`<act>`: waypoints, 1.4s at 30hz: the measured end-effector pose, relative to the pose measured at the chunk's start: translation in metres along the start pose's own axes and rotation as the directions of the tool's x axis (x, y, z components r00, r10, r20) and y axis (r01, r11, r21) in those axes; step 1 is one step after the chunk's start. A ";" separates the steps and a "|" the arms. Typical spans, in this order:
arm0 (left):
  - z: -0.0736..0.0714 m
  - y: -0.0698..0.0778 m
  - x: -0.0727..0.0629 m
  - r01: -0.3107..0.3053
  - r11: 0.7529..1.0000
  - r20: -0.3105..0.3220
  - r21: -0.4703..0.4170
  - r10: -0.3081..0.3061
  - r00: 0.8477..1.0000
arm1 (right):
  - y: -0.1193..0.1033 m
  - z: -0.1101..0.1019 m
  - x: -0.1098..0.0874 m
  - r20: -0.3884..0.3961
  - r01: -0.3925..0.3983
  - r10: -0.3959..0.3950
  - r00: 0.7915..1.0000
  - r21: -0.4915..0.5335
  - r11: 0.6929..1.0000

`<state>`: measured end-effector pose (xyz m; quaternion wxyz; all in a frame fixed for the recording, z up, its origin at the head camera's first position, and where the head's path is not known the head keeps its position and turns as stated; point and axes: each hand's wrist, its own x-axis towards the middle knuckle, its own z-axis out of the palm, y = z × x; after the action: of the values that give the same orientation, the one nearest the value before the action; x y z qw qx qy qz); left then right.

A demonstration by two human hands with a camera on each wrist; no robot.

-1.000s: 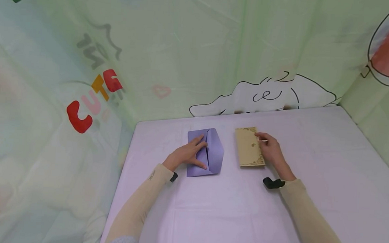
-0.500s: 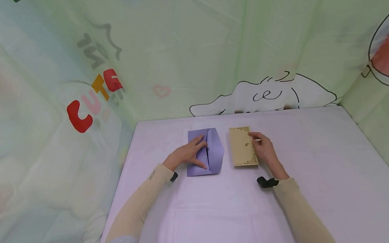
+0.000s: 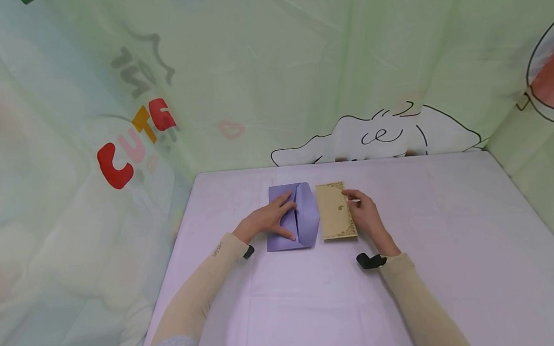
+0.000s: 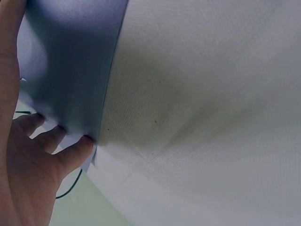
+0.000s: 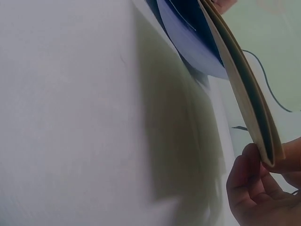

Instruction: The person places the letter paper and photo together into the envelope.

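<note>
A purple paper envelope [image 3: 308, 216] lies on the table in the head view, its flap spread to the right and a dark slit showing at its mouth. My left hand [image 3: 267, 218] rests on it with the fingers spread; the left wrist view shows its fingertips on the purple paper [image 4: 70, 61]. Just right of the flap is a folded cream card [image 3: 332, 212] with gold ornament at its corners. My right hand [image 3: 368, 214] pinches the card's right edge between thumb and fingers. Seen from the right wrist, the card [image 5: 247, 94] stands tilted above its shadow on the cloth.
A pale pinkish-white cloth covers the table [image 3: 321, 311]. Behind it and on the left hang printed curtains [image 3: 263, 78] with cartoon shapes and coloured letters. Each wrist wears a small black device, such as the right-hand one [image 3: 371, 261].
My right hand has carried the card leftward, closing most of the gap to the envelope's flap. The left hand and envelope have stayed in place.
</note>
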<state>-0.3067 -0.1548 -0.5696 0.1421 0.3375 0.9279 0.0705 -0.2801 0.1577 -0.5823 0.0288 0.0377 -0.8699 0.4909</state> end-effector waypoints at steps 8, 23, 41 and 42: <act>0.000 0.001 0.000 -0.003 1.000 -0.006 0.009 0.003 1.000 | -0.008 0.012 0.002 0.021 0.003 -0.004 1.000 0.016 1.000; -0.001 0.003 0.000 0.009 1.000 -0.006 -0.001 -0.009 1.000 | -0.023 0.037 0.005 0.058 -0.002 0.002 0.998 0.007 1.000; -0.002 0.002 0.001 0.016 1.000 0.006 0.001 -0.016 1.000 | -0.039 0.065 0.004 0.105 0.046 -0.048 0.993 0.020 0.999; -0.002 0.002 0.001 0.016 1.000 0.005 0.000 -0.016 1.000 | -0.040 0.066 0.005 0.108 0.050 -0.052 0.993 0.020 0.999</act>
<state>-0.3067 -0.1532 -0.5678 0.1450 0.3305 0.9301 0.0683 -0.2817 0.0805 -0.5819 -0.0064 0.0867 -0.8647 0.4947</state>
